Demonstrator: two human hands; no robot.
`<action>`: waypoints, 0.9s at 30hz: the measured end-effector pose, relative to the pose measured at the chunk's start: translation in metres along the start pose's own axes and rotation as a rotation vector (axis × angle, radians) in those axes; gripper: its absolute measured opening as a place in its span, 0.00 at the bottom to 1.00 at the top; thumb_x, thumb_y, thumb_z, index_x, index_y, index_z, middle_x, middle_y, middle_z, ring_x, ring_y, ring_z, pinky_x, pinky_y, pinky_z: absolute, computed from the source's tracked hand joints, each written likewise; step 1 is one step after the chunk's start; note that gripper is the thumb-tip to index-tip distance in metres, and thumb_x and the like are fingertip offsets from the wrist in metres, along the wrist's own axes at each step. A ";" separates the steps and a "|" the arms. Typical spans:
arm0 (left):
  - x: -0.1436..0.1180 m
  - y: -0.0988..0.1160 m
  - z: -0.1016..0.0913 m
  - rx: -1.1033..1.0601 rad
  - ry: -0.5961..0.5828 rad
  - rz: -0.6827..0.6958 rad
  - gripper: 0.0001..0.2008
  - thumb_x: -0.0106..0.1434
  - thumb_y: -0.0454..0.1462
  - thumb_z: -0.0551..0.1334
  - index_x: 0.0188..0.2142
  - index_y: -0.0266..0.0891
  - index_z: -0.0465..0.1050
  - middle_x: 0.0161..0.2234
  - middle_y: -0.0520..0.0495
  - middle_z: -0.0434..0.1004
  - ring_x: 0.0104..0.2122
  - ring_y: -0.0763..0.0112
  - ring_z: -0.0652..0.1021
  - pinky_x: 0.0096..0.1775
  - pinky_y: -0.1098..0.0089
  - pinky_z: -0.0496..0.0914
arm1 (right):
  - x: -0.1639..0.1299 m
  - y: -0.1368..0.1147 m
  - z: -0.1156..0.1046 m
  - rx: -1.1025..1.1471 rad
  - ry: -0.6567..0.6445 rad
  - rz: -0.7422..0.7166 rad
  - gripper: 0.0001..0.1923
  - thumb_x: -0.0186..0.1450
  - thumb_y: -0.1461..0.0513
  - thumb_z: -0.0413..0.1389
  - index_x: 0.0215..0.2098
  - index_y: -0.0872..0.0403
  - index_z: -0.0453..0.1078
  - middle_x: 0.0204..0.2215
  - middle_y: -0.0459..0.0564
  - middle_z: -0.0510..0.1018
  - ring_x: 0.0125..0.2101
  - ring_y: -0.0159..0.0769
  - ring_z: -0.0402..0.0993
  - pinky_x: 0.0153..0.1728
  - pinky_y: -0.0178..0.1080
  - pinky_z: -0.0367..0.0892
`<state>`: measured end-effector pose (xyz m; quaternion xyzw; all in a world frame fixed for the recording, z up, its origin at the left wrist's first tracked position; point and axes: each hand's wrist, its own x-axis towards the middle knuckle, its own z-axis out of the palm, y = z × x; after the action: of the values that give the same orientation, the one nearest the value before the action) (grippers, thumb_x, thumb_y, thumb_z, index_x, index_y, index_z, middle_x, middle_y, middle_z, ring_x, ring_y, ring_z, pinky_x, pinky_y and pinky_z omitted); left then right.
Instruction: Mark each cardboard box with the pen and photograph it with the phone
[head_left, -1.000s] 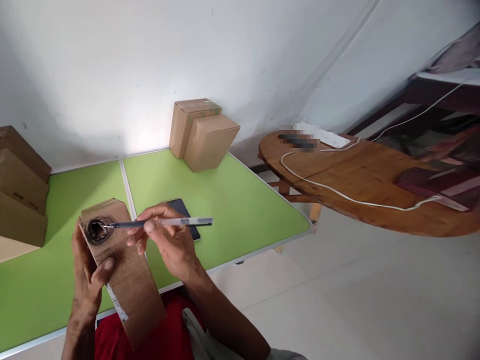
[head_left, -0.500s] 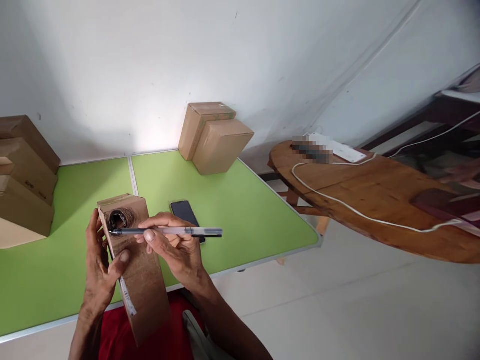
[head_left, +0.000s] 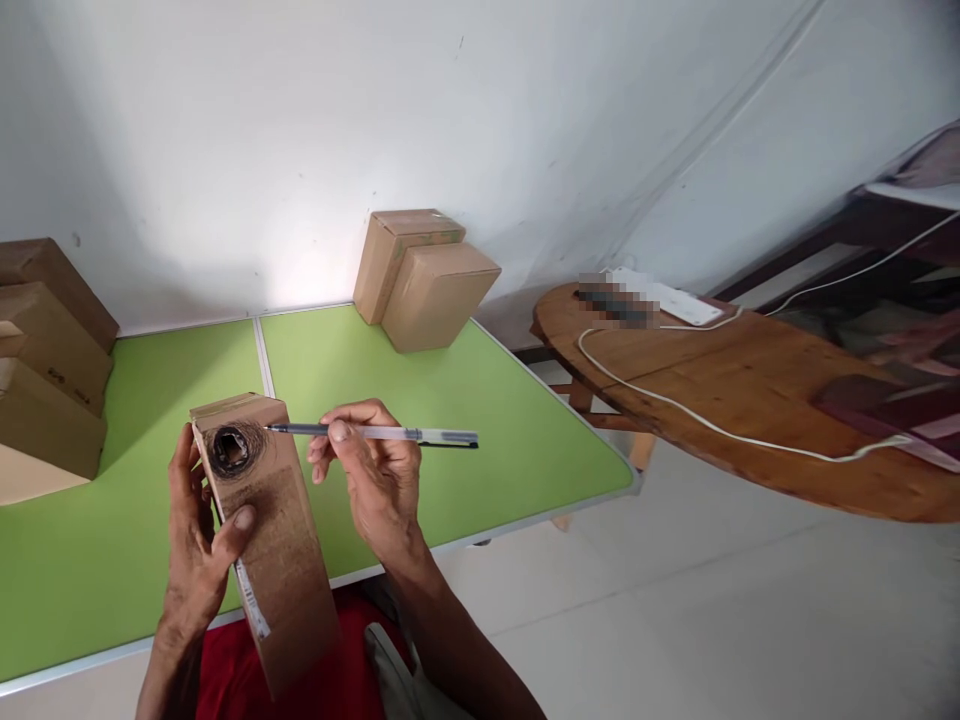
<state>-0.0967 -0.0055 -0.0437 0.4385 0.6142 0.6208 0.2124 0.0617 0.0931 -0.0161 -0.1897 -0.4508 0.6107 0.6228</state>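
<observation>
My left hand [head_left: 199,545] grips a tall cardboard box [head_left: 281,560] by its left side, thumb on the front face. Near the box's top is a hole [head_left: 234,450] ringed with dark scribbled ink. A pen [head_left: 375,433] with a clear barrel and dark grip is pinched in my right hand [head_left: 379,475]. It lies almost level, its tip at the upper right of the inked ring; whether the tip touches the cardboard I cannot tell. A white label [head_left: 251,598] sits along the box's lower left edge.
Several cardboard boxes [head_left: 52,400] stand at the left of the green table [head_left: 525,440]. Two more boxes [head_left: 439,295] lean by the wall. At right, a wooden table [head_left: 712,400] carries a white cable [head_left: 675,405] and a white device [head_left: 667,297].
My right hand has moved right and slightly up with the pen, whose tip left the hole's lower left side for its upper right. The phone seen before is now hidden behind that hand.
</observation>
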 end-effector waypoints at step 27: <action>0.001 -0.024 -0.029 -0.031 0.173 -0.123 0.36 0.56 0.58 0.71 0.63 0.52 0.80 0.55 0.44 0.85 0.57 0.35 0.80 0.61 0.41 0.71 | 0.055 0.079 -0.018 -1.531 -0.475 0.521 0.13 0.82 0.57 0.58 0.50 0.58 0.81 0.52 0.67 0.88 0.55 0.54 0.87 0.49 0.44 0.75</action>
<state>-0.1272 -0.0175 -0.0619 0.3414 0.6462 0.6517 0.2029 0.0211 0.1643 -0.0698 -0.5240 -0.8012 0.2844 0.0500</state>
